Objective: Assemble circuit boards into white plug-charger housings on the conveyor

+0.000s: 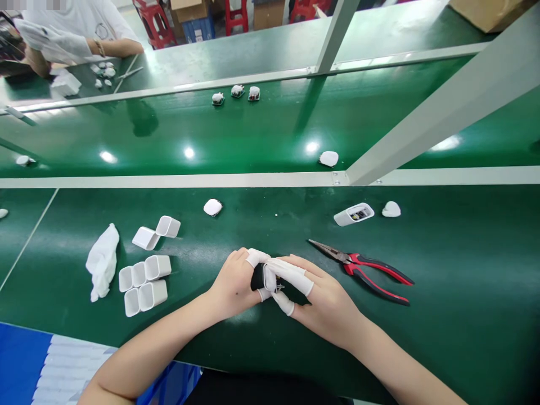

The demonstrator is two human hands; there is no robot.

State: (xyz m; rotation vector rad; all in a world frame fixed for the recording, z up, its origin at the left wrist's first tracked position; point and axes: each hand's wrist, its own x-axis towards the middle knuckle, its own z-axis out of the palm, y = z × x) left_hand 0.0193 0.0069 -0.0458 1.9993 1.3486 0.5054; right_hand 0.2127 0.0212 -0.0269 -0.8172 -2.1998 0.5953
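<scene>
Between both hands is a small black-and-white device (270,278), with thin metal bits showing on its right side. My left hand (236,284) grips its dark left end, and finger and thumb wear white finger cots. My right hand (324,292), also with white cots, pinches it from the right; the fingers hide part of it. To the right of my right hand lie long-nose pliers (352,264) with red-and-black handles, jaws pointing up-left. Several white hollow casings (152,295) stand grouped to the left, and a crumpled white cloth-like piece (102,263) lies beyond them.
A white housing with exposed internals (354,214) and a white cap (391,209) lie at the back right. Another white-topped part (212,207) sits ahead. Behind a metal rail (169,182) runs a green belt (253,135) carrying several small parts. A gloved co-worker (84,34) sits across.
</scene>
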